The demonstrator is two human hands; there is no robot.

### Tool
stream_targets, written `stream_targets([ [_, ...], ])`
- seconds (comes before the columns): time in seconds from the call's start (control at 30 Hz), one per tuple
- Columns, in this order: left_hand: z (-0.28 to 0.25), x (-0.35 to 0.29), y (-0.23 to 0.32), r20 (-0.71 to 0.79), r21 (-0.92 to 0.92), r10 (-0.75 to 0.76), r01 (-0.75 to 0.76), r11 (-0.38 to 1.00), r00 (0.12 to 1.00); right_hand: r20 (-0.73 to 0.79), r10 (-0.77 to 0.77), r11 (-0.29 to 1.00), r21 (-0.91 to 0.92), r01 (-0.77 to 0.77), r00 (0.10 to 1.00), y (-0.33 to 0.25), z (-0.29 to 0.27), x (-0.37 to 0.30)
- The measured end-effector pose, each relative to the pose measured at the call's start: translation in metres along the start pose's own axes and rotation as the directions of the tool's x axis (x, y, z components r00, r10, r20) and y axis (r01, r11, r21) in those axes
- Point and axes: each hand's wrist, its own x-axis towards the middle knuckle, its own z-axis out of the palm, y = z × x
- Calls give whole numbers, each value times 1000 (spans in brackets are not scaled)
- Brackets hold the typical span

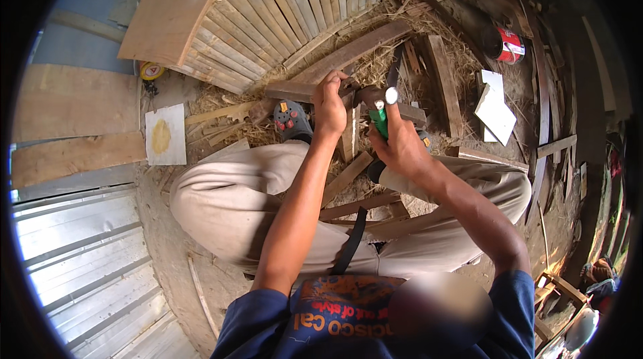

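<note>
My left hand is raised above the ground between my feet, its fingers closed around something small and dark that I cannot make out. Close beside it, my right hand grips a hammer by its green handle. The hammer's head has a bright round face and a darker brown part pointing toward my left hand. Below the two hands stands a narrow strip of wood. A dark wooden beam lies across the ground just beyond, partly hidden by my left hand.
My grey shoe rests left of the work. Ahead stands a slatted wooden panel. Planks and straw cover the ground. A red container and white board pieces lie right; a tape measure and stained white sheet lie left.
</note>
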Motion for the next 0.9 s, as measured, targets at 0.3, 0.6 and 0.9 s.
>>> stream_targets([
  [0.3, 9, 5, 2, 53, -87, 13, -9, 996, 999, 185, 41, 963, -270, 11, 982, 2, -26, 13],
  [0.6, 9, -4, 17, -16, 272, 181, -170, 947, 983, 504, 177, 965, -258, -49, 845, -11, -75, 15],
  [0.9, 6, -2, 6, 69, -24, 61, -59, 998, 996, 550, 464, 412, 560, -719, 695, -9, -75, -7],
])
